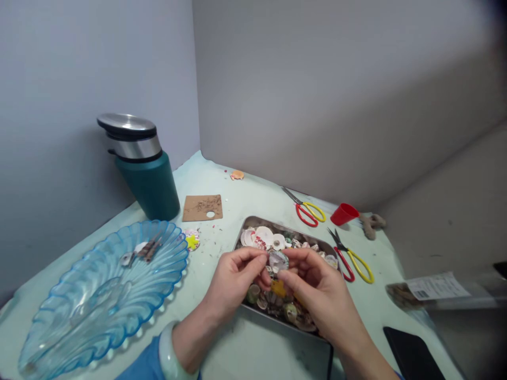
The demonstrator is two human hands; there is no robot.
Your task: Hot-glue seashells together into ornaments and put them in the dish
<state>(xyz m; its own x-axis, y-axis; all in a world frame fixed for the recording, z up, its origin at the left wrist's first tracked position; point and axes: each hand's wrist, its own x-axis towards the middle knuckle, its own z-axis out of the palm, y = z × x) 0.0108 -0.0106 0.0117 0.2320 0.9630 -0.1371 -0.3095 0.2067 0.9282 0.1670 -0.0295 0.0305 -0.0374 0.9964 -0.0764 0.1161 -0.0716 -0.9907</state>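
A small pearly grey shell [279, 260] with a greenish edge is held up between my two hands. My right hand [317, 282] pinches it from the right with thumb and forefinger. From the left, the closed thumb and fingertips of my left hand [237, 272] meet its edge. Just below both hands lies a metal tray [285, 323] filled with shells and small pieces: white discs [264, 235], brown spiral shells, a green round shell [290, 312] and a yellow piece [278, 287]. My hands hide part of the tray's contents.
On the left stand a scalloped blue glass dish [114, 311] holding a few brown and white pieces, and a teal bottle [148, 179]. Brown card [203, 207] lies behind. To the right are two scissors [304, 207], a red cup [344, 214], a labelled bag [439, 290] and a black phone-like slab [414, 356].
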